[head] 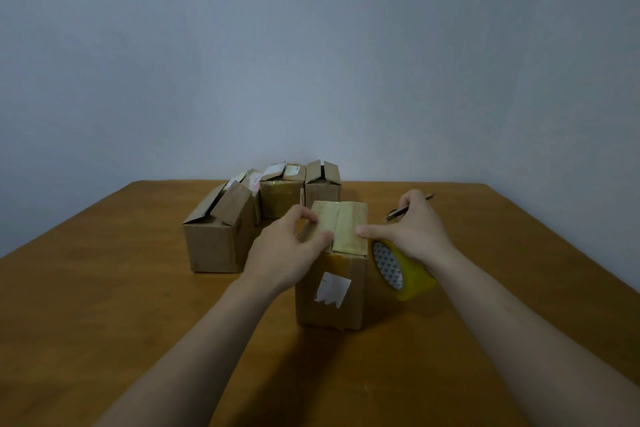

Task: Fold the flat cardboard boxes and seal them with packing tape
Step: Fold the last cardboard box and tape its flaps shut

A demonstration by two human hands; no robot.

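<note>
Near the desk's (104, 288) middle, the left hand (287, 250) is gripping the front box (332, 288) by its closed flaps. The right hand (415, 229), curled round the tape roll (401, 270), is thumbing them down. Sealing seems barely begun, and the back boxes (218, 239) by the far edge are gaping open.

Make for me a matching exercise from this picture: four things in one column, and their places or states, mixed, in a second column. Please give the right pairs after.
Things
1. brown cardboard box with a torn white label
2. yellow roll of packing tape
3. slim dark pen-like tool
4. larger brown cardboard box at the back left

Places and states
A. lies on the wooden table, behind the right hand
B. top flaps stand partly open
C. top flaps pressed flat by the left hand and the right thumb
D. held off the table, under the right hand

Pairs: 1-C, 2-D, 3-A, 4-B
</note>
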